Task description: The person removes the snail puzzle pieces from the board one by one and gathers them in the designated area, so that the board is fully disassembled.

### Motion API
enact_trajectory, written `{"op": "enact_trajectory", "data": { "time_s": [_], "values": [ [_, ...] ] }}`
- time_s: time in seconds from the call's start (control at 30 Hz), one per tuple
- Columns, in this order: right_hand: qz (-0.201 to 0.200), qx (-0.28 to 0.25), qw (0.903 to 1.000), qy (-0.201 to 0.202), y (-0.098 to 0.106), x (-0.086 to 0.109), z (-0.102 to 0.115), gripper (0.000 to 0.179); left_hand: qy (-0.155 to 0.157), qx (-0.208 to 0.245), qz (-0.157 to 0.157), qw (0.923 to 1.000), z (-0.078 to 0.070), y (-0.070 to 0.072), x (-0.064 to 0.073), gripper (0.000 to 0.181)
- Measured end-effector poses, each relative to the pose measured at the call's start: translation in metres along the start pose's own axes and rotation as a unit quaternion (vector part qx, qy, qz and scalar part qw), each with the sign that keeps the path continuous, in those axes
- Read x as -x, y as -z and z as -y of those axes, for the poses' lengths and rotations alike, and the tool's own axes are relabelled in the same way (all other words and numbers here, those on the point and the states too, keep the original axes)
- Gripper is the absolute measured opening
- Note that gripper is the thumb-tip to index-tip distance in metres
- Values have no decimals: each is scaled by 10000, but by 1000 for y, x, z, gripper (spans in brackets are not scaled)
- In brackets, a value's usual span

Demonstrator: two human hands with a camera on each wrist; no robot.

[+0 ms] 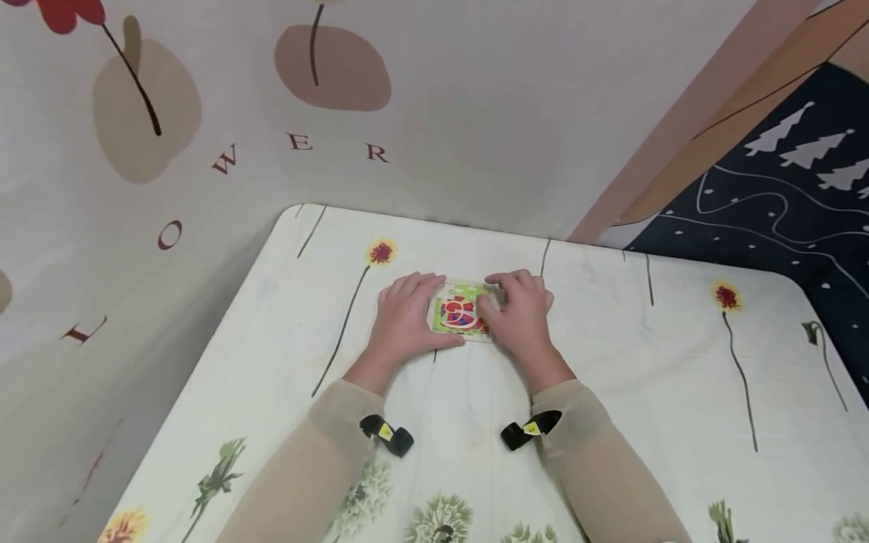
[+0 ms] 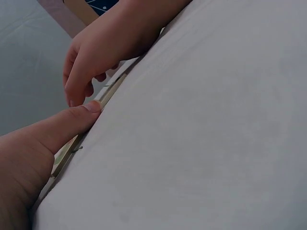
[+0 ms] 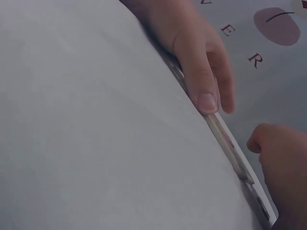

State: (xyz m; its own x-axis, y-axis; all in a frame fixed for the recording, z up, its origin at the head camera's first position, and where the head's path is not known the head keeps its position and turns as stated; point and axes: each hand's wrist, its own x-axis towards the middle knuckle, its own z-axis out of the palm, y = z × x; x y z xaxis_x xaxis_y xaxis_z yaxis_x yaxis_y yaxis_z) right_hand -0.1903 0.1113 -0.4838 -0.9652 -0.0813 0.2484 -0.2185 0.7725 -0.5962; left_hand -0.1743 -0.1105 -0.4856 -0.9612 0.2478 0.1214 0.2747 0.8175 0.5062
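A small square picture board (image 1: pixel 459 312) lies on the table, its face green with a red and blue round figure. Its thin wooden edge (image 2: pixel 69 155) shows in the left wrist view. My left hand (image 1: pixel 405 317) grips the board from the left, with the thumb along the near edge and the fingers by the far left corner. From the right side my right hand (image 1: pixel 521 311) reaches over the board; its thumb lies over the right part of the picture, and its index finger bends by the far right corner. The right hand's other fingers are partly hidden.
A white cloth with printed flowers covers the table (image 1: pixel 652 362). Behind it hangs a pale printed curtain (image 1: pixel 468 151), with a dark tree-patterned cloth (image 1: pixel 781 196) at the right. Each wrist wears a small black camera (image 1: pixel 387 434).
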Motion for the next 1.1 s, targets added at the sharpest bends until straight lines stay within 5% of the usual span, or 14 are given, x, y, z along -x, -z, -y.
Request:
{"op": "enact_trajectory", "data": {
  "time_s": [0.23, 0.5, 1.1],
  "values": [
    [241, 176, 9995, 133, -8, -1, 14, 30, -70, -7, -71, 9999, 0, 0, 0, 108],
    [567, 627, 9963, -150, -15, -5, 29, 31, -99, 1, -92, 9999, 0, -1, 0, 108],
    [559, 753, 9955, -109, -15, -3, 31, 33, -33, -21, -34, 10000, -2, 0, 1, 107]
  ]
}}
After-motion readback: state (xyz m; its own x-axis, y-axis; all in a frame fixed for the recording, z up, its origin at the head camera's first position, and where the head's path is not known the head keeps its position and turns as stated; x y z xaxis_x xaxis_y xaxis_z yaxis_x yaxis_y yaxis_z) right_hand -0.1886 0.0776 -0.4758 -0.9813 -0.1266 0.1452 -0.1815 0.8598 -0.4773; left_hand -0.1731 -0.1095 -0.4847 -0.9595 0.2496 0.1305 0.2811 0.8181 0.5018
